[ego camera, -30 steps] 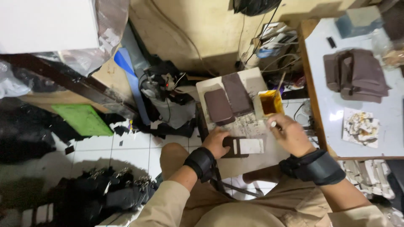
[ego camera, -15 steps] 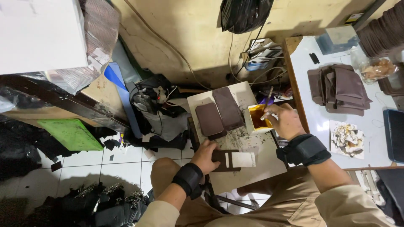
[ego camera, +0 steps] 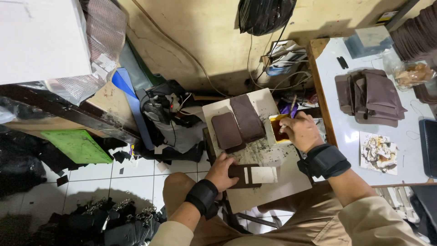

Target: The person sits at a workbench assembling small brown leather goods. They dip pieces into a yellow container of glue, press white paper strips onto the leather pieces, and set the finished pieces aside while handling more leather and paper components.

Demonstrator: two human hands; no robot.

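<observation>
Bright overhead light, dark shadows left, wide-angle edge warp, sharp

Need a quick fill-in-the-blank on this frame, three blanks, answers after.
1. The left hand presses a flat brown piece onto the small ___ board.
2. The right hand is at a small tub of ___ paste.
3. Both wrists wear ___ bands.
Answers: white; yellow; black.

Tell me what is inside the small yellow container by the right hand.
The yellow container holds a brownish liquid, probably glue. The right hand covers its right side, and whatever tool that hand dips in is hidden.
</observation>
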